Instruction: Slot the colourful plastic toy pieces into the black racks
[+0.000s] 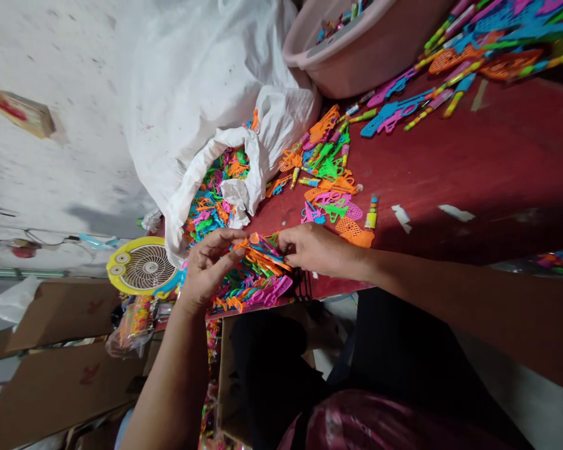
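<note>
My left hand (211, 262) is closed, with thumb and fingers pinching one end of a small bunch of colourful plastic toys (265, 257), mostly orange with some blue. At the bunch's other end my right hand (316, 250) is closed too, fingers curled against it; its fingertips are partly hidden. Below and beside the hands lies a heap of loose plastic toys (258, 290) in pink, orange, green and blue at the table's near edge. Just beyond my right hand sits an orange lattice toy piece (355, 232), and a yellow-labelled small tube (371, 212) lies close by.
A white sack (192, 81) spills toy pieces onto the red table (450, 156). Behind stands a pink basin (356, 62); toy guns and tubes (398, 112) lie to its right. A yellow fan (150, 265) and cardboard boxes (60, 387) are at the left.
</note>
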`<state>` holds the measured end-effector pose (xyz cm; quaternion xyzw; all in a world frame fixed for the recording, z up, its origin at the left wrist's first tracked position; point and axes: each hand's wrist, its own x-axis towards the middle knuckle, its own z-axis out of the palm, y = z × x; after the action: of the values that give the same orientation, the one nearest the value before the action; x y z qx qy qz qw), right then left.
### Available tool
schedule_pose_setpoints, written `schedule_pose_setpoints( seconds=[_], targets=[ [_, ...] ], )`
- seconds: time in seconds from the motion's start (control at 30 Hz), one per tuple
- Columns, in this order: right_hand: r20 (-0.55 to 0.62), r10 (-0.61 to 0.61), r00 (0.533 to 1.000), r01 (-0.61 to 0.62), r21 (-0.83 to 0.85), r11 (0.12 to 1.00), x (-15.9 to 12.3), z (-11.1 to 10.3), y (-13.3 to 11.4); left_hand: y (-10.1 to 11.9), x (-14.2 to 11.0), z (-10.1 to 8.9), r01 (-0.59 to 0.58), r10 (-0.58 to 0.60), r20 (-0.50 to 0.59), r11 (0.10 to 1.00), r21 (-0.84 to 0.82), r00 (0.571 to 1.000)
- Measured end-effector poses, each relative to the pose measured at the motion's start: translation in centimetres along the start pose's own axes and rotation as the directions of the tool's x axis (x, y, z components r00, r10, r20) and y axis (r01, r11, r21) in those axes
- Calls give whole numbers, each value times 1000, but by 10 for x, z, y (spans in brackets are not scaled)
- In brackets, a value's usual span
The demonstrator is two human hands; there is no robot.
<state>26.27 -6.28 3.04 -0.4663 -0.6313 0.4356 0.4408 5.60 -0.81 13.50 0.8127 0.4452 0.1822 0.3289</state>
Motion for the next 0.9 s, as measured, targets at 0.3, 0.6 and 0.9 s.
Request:
schedule_pose_setpoints(
  seconds=[0.3,0.6,0.9],
  targets=[
    [-15,-99,995,95,-156,983,-2,2,6,31,2,10,-388,331,227,874,292,916],
    [125,-228,966,258,-348,901,0,5,12,24,4,11,-462,405,259,859,221,877],
    [227,-242,943,325,-479,815,3,15,27,25,4,13,-501,451,261,848,175,854]
  ],
)
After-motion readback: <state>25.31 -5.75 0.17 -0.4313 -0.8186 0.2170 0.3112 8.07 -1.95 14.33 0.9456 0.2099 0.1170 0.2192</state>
